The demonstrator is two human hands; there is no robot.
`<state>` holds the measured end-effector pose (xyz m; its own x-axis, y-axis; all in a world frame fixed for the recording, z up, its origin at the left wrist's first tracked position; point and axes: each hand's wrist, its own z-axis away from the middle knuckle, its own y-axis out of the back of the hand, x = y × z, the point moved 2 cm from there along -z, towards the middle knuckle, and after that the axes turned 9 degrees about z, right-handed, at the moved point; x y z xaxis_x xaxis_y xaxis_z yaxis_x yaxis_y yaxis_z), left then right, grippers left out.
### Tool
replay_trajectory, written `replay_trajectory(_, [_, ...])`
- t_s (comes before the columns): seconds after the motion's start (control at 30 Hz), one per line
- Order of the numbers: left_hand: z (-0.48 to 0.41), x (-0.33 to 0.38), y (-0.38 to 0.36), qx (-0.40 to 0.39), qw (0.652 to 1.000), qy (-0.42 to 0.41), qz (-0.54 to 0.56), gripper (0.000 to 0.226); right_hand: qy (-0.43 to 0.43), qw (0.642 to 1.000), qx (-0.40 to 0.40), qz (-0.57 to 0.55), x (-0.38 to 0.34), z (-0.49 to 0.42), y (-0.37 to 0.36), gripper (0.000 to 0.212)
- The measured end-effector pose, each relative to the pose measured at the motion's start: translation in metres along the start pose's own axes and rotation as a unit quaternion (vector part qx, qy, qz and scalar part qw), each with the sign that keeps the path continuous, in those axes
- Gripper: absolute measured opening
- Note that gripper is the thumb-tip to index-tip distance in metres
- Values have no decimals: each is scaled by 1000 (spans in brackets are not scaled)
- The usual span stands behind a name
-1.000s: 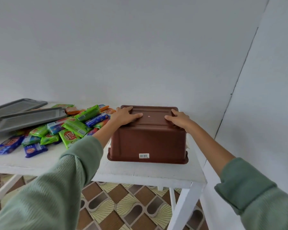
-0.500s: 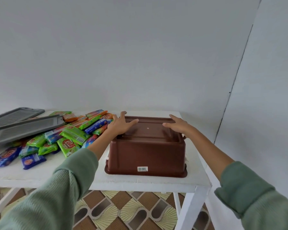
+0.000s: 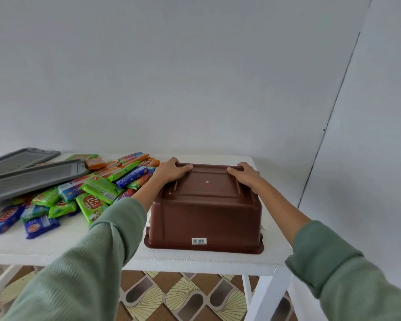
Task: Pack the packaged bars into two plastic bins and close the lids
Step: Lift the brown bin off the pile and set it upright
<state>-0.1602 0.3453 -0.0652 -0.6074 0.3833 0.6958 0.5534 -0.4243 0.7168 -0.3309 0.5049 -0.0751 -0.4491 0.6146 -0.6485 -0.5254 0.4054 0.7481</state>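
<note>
**A:** Opening step, I'd say, with nothing packed yet. The brown rectangular plastic bin [image 3: 204, 218] sits mouth-down at the right end of the white table [image 3: 56, 242], barcode label facing us.

**B:** Both hands are on it. The left hand [image 3: 171, 173] hooks the base's eleven o'clock corner and the right hand [image 3: 244, 176] the one o'clock corner. Fingers curl over the far edge, thumbs lie on top, both arms reach forward.

**A:** The next move looks like a lift and a flip to get it upright. A second bin may be nested inside, but I can't tell.

**B:** The heap of colourful packaged bars [image 3: 95, 193] waits at the bin's nine o'clock, with the grey plastic lids [image 3: 33, 179] beyond at ten.
</note>
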Motion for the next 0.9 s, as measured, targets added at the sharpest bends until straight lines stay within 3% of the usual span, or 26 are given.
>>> replay_trajectory(0.1, [7, 10, 0, 34, 998, -21, 43, 57, 16, 998, 55, -14, -5, 5, 14, 49])
replay_trajectory(0.2, [21, 34, 5, 116, 986, -78, 91, 56, 43, 990, 130, -16, -18, 16, 39, 44])
replay_trajectory(0.33, [46, 63, 10, 223, 941, -192, 170, 42, 110, 958, 244, -103, -27, 36, 62, 38])
replay_trajectory(0.43, [62, 59, 0, 258, 907, -264, 204, 28, 149, 921, 304, -195, -14, 50, 58, 26])
replay_trajectory(0.57, [80, 35, -14, 318, 885, -254, 225, 23, 96, 907, 336, -237, 22, 60, 31, 28])
replay_trajectory(0.63, [80, 24, -9, 323, 895, -198, 237, 36, 70, 910, 343, -223, 36, 63, 21, 27])
replay_trajectory(0.73, [71, 15, -3, 272, 929, -141, 206, 58, 73, 927, 315, -188, 36, 57, 24, 31])
replay_trajectory(0.9, [52, 23, -10, 172, 971, -115, 124, 62, 48, 961, 253, -97, 19, 37, 46, 60])
